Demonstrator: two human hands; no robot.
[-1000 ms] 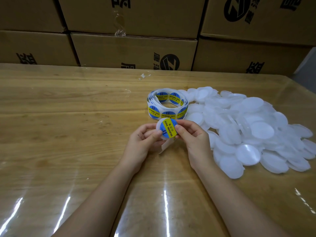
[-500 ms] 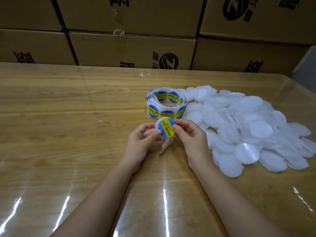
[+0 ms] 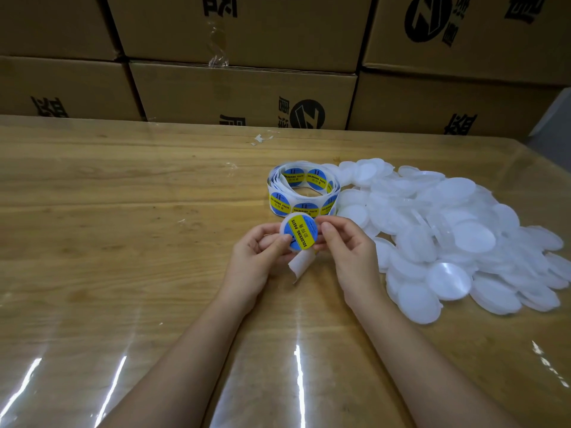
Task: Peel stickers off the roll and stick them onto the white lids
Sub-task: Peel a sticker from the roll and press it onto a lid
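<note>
A white lid (image 3: 299,231) with a blue and yellow round sticker on its face is held up between both hands over the table. My left hand (image 3: 256,257) grips its left edge, thumb on the sticker. My right hand (image 3: 347,248) pinches its right edge with thumb and fingers. A curl of white backing strip (image 3: 301,265) hangs below the lid, between the hands. The sticker roll (image 3: 302,191) lies just beyond the hands. A heap of plain white lids (image 3: 448,236) spreads to the right.
The wooden table (image 3: 123,227) has a glossy clear cover. Stacked cardboard boxes (image 3: 247,91) line its far edge. A small scrap of clear film (image 3: 261,139) lies near the boxes. The table's right corner (image 3: 525,149) is close to the lid heap.
The lid has turned a little between the fingers, so the sticker's yellow band is more tilted. The hands have stayed in the same place.
</note>
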